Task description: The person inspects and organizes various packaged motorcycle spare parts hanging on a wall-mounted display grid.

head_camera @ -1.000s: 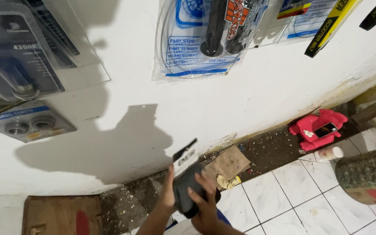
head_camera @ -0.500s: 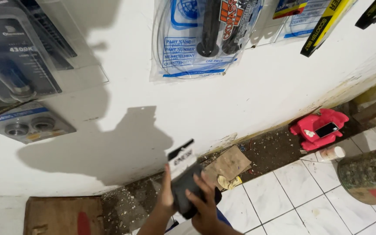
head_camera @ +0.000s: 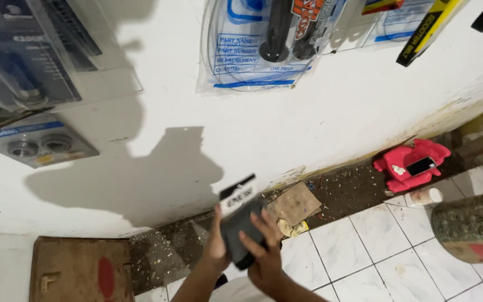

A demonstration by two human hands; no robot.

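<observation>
Red plastic part (head_camera: 410, 165), cardboard scrap (head_camera: 294, 204), wooden board (head_camera: 79, 269), tin can (head_camera: 472, 226).

The scene is brightly lit, with hard light coming from behind and above the person. It throws a large, sharp-edged dark shadow (head_camera: 157, 173) of the head and shoulders onto the white wall (head_camera: 331, 123). The clear plastic packets (head_camera: 264, 45) hanging there show glare and cast soft shadows. The hands (head_camera: 247, 246) are slightly motion-blurred. Straight lines bend towards the frame edges, and the corners look softer.
</observation>
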